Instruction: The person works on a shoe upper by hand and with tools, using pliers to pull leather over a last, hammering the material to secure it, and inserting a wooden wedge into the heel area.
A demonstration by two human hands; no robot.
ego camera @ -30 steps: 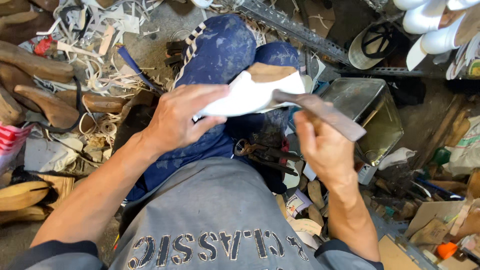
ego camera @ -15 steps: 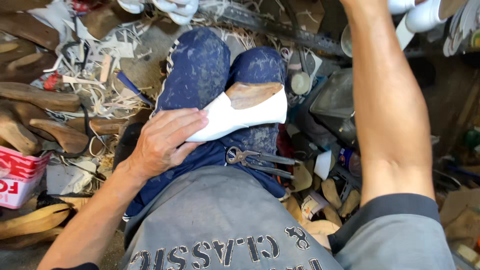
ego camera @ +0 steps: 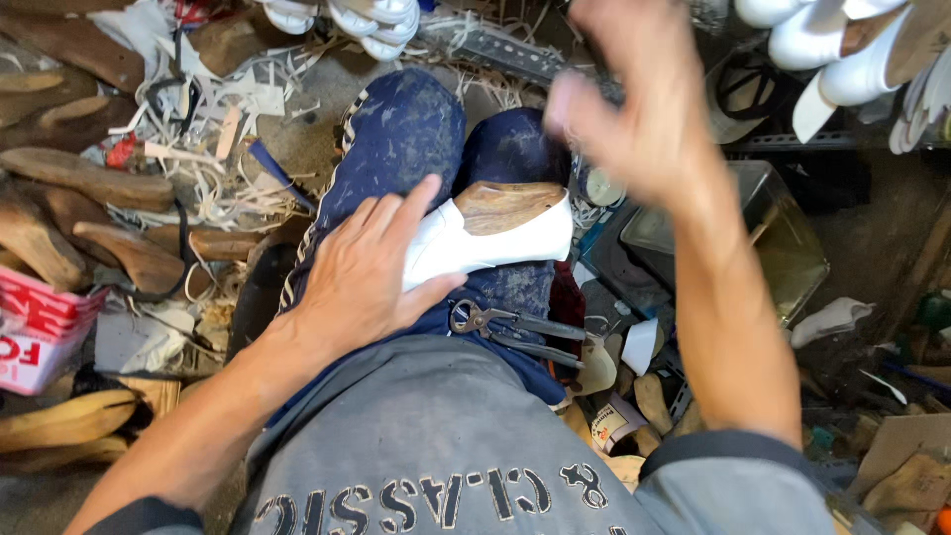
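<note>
the left hand [ego camera: 362, 282] lies flat on the white shoe upper [ego camera: 495, 243], fingers spread over its near end and pressing it down against the lap; its grip is an open palm hold, not a pinch. the shoe upper is stretched over a wooden last [ego camera: 505, 205], whose brown top shows above the white leather, and the whole piece rests across the person's thighs in dark blue trousers [ego camera: 406, 134]. the right hand [ego camera: 634, 94] is raised well above the lap, blurred, fingers spread loosely and holding nothing.

just below the shoe, on the lap, a pair of metal pincers [ego camera: 515, 325] lies with its head toward the left hand and its handles pointing right. the grey shirt [ego camera: 436, 446] fills the near edge of the view.

on the floor to the left, several bare wooden lasts [ego camera: 89, 178] lie among white leather trimmings [ego camera: 213, 149], and a red and white box [ego camera: 40, 327] sits at the edge. to the right of the knees stands a clear plastic container [ego camera: 783, 238]. white shoes [ego camera: 842, 50] hang on a rack at the upper right.
</note>
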